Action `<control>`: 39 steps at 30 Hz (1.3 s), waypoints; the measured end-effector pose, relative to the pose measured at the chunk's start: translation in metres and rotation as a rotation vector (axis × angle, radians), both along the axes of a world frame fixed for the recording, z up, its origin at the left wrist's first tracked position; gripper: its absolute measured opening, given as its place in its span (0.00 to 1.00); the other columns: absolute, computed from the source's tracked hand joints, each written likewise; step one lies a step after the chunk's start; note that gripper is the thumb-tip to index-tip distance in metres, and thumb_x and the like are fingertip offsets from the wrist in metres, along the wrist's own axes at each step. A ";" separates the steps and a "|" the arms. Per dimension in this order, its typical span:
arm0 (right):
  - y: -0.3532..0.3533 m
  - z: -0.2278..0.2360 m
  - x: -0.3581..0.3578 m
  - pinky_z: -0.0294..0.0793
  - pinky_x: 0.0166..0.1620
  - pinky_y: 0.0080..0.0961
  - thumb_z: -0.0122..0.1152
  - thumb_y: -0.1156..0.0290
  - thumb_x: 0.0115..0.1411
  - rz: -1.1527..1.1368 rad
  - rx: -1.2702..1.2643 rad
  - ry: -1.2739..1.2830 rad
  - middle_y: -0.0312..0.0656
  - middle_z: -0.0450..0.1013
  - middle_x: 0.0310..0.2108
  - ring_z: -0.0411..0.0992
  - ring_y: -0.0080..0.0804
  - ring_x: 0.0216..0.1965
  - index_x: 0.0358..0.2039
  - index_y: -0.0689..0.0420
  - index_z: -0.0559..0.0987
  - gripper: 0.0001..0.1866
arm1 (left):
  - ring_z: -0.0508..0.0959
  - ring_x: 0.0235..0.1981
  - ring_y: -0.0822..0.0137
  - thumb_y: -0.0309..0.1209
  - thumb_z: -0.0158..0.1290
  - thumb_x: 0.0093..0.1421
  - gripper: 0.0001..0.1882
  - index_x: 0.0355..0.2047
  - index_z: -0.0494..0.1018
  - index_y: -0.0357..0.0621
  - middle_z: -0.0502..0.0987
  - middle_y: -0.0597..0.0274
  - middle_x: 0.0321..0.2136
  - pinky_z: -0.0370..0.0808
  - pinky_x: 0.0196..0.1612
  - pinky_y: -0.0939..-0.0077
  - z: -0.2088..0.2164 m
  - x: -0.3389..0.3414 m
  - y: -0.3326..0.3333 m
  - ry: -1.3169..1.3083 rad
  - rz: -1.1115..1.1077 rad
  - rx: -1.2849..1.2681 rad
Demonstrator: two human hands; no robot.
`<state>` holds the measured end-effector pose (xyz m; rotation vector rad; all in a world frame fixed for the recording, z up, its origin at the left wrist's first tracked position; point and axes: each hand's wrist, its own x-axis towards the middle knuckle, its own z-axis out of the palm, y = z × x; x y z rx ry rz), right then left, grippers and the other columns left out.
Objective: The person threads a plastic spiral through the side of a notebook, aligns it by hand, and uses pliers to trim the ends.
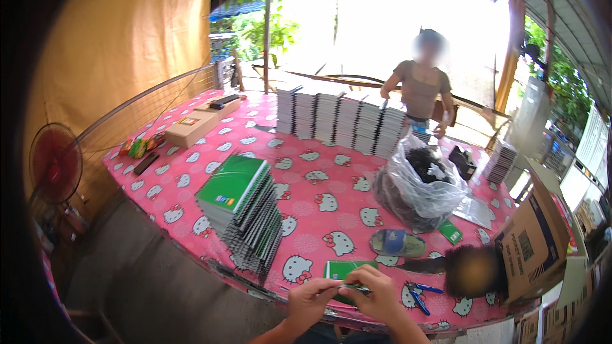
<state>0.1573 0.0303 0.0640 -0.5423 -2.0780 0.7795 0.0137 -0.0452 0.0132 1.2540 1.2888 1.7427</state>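
Note:
A green-covered notebook [344, 269] lies at the table's near edge, partly hidden under my hands. Just over its near part, my left hand [311, 299] is closed in a pinch, thumb and forefinger meeting the other hand's fingertips. My right hand [376, 294] is closed too, its fingers bent inward over the cover. Something small and pale shows between the fingertips, too small to name. To the right of my right hand lie blue-handled pliers [419, 298]. A tall stack of green spiral notebooks [234, 181] stands to the left, its black coils facing right.
Behind stands a row of notebook stacks [338, 118], with a person [422, 86] beyond. A clear plastic bag [417, 185] holds black things. A blue slipper [396, 243], another person's head [468, 272] and a cardboard box [532, 242] are at right. A fan [56, 162] stands left.

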 end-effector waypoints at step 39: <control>0.064 -0.066 0.047 0.69 0.41 0.44 0.60 0.52 0.55 -0.584 -0.273 -0.608 0.57 0.71 0.35 0.71 0.53 0.39 0.38 0.64 0.77 0.24 | 0.75 0.43 0.60 0.33 0.40 0.66 0.17 0.49 0.62 0.32 0.72 0.46 0.44 0.72 0.49 0.65 0.053 -0.125 -0.057 0.028 0.651 0.928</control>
